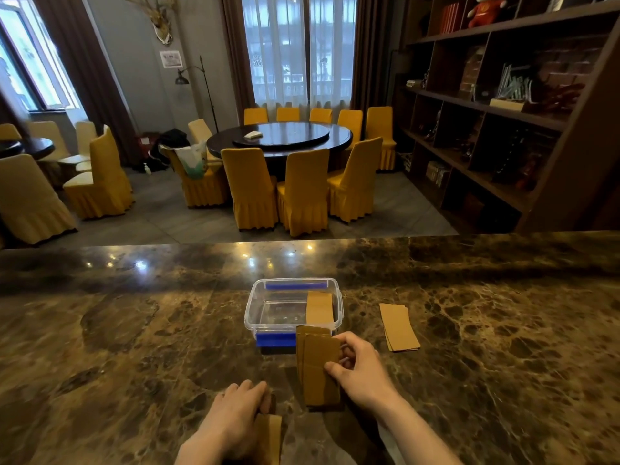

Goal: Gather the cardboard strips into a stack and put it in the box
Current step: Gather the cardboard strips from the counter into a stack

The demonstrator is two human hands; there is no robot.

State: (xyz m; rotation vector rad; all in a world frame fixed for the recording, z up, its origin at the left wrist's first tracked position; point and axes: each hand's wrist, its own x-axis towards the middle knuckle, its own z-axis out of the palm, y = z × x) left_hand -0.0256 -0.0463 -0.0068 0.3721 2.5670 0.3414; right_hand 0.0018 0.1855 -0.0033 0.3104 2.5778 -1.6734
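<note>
A clear plastic box (255,317) with blue clips stands on the marble counter, and one cardboard strip (319,310) leans inside it at the right. My right hand (360,367) grips a stack of brown cardboard strips (317,367) just in front of the box, holding it on its right edge. My left hand (235,417) lies flat on another cardboard strip (270,437) near the counter's front edge. A further small pile of strips (399,327) lies flat to the right of the box, untouched.
The dark marble counter (134,330) stretches wide to both sides. Beyond its far edge are a round dining table (285,137) with yellow-covered chairs, and a tall wooden shelf unit (503,112) stands at the right.
</note>
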